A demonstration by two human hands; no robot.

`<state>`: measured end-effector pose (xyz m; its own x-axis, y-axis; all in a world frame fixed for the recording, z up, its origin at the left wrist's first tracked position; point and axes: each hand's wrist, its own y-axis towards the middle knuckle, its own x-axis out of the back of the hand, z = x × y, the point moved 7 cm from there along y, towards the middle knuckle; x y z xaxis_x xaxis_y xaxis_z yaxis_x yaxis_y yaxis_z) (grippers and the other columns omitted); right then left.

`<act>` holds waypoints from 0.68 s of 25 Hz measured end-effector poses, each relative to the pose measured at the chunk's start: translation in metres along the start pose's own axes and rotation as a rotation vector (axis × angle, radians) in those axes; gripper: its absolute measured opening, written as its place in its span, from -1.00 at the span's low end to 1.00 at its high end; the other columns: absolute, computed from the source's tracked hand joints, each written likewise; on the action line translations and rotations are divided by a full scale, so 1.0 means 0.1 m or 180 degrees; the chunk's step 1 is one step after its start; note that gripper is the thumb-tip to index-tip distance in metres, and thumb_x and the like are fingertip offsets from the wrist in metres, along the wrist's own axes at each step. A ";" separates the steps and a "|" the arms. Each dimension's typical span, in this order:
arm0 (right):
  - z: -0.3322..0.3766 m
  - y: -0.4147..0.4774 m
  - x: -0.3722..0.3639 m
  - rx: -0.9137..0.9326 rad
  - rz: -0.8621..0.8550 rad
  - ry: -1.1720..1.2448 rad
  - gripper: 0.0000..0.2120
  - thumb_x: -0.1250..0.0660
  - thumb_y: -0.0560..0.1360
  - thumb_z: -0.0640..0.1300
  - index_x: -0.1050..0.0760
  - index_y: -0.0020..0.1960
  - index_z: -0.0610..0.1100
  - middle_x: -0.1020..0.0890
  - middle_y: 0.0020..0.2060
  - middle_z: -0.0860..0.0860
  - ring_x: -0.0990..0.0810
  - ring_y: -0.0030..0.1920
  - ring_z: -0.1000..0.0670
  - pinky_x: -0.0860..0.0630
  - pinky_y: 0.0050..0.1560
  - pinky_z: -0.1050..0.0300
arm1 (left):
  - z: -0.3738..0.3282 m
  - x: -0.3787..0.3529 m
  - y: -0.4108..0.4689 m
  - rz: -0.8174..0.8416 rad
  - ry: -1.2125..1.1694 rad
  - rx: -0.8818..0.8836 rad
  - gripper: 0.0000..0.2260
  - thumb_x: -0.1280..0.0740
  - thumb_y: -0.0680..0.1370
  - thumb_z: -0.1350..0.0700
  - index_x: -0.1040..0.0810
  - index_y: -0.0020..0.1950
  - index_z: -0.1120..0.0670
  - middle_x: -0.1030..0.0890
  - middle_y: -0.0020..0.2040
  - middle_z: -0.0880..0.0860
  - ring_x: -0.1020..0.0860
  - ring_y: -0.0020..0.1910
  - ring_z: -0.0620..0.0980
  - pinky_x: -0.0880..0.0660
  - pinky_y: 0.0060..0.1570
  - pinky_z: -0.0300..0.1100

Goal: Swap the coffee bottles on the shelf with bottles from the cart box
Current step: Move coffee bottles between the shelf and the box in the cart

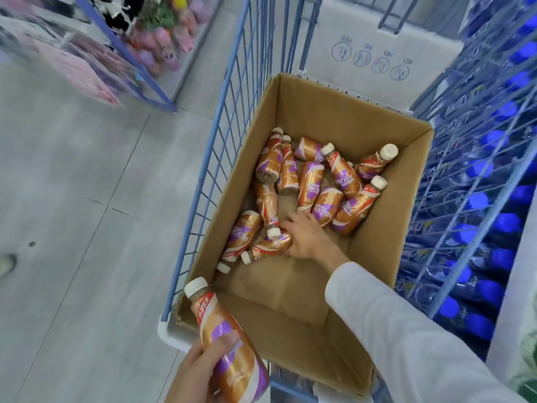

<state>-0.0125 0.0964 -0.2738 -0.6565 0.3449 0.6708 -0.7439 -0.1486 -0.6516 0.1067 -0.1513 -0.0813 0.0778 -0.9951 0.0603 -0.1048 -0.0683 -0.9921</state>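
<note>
Head view: the left hand [200, 370] grips a coffee bottle [229, 341] at the near left corner of the cardboard box [334, 112]. Inside the box, the right hand [308, 239] touches a lying bottle [270, 246] near the left wall, grip unclear; other bottles [312, 181] lie toward the far wall.

Bright, even light; blurred, warped edges

A blue wire-mesh cart [203, 170] stands on the grey tiled floor [72, 199]. Inside it sits an open brown cardboard box [290, 303], with a white printed carton [377, 39] just beyond it at the far end. About a dozen copper-and-purple coffee bottles [311, 181] with white caps lie scattered on their sides across the far half of the box's bottom, several touching.
</note>
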 end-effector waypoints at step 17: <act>1.48 -4.11 1.28 -0.1464 -0.3419 0.5262 -0.61 -0.57 0.40 0.00 -0.56 0.17 0.01 -0.72 -0.08 -0.04 -0.64 -0.25 0.03 -0.60 -0.20 0.10 | -0.58 -0.90 -2.12 0.1739 0.1806 -0.1612 -0.40 -0.62 0.18 -0.18 -0.65 0.19 -0.09 -0.73 0.05 0.11 -0.71 -0.02 0.18 -0.58 0.15 0.24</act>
<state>0.1906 0.0642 0.1328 0.8623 0.5046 0.0419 -0.4219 0.7618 -0.4915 0.0648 -0.0512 0.1300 -0.5912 -0.7750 -0.2234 -0.4137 0.5292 -0.7408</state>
